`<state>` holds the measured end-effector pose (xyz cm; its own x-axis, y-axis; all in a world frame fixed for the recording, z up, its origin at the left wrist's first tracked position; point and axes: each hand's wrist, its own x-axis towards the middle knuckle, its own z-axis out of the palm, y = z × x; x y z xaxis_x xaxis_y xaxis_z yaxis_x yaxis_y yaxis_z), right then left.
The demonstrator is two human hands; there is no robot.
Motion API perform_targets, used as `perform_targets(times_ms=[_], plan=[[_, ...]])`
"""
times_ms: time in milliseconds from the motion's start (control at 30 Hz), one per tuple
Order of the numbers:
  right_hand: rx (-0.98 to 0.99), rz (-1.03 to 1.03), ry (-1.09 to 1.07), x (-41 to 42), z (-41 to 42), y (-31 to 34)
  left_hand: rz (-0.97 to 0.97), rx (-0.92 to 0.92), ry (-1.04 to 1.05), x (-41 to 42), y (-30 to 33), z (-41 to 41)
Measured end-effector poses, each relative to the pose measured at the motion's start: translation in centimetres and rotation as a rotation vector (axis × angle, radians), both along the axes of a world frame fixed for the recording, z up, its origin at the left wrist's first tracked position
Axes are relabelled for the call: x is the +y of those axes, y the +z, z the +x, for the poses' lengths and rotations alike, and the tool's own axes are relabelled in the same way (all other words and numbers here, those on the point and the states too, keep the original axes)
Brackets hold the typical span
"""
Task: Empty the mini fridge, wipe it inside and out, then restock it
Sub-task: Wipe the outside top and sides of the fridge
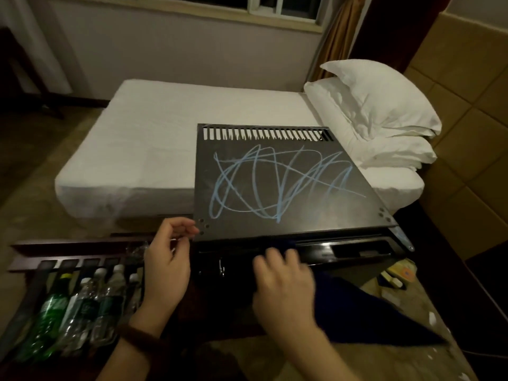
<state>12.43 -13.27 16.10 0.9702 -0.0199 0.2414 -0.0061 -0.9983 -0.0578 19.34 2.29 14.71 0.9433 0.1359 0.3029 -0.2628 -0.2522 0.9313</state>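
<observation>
The black mini fridge (pixel 288 224) stands low in front of me, seen from above, its top covered in light-blue scribbles (pixel 275 182). My left hand (pixel 167 259) rests at the top's front-left corner, fingers loosely curled and holding nothing. My right hand (pixel 283 281) is blurred with motion against the upper front of the fridge, lying on a dark blue cloth (pixel 362 312) that hangs down to the right. Several bottles (pixel 82 306), one green and the others clear, lie on a slatted wooden rack (pixel 35 264) at the left.
A white bed (pixel 165 144) with stacked pillows (pixel 379 116) lies behind the fridge. A padded wall panel (pixel 467 119) rises on the right. Small items, among them an orange-marked box (pixel 404 273), lie on the floor right of the fridge.
</observation>
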Motion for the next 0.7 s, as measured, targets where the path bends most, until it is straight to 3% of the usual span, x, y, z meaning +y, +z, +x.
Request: perform_targets(times_ms=[100, 233, 433, 700], plan=[[0.052, 0.067, 0.101, 4.1, 0.7, 0.1, 0.001, -0.011, 0.033, 0.7, 0.1, 0.3], [0.167, 0.068, 0.096, 1.5, 1.0, 0.9, 0.005, 0.021, -0.014, 1.0, 0.2, 0.0], [0.082, -0.075, 0.025, -1.3, 1.2, 1.1, 0.037, 0.045, -0.066, 2.0, 0.2, -0.9], [0.069, 0.222, 0.270, 5.9, 1.9, 1.2, 0.036, 0.021, -0.074, 2.0, 0.6, -0.8]])
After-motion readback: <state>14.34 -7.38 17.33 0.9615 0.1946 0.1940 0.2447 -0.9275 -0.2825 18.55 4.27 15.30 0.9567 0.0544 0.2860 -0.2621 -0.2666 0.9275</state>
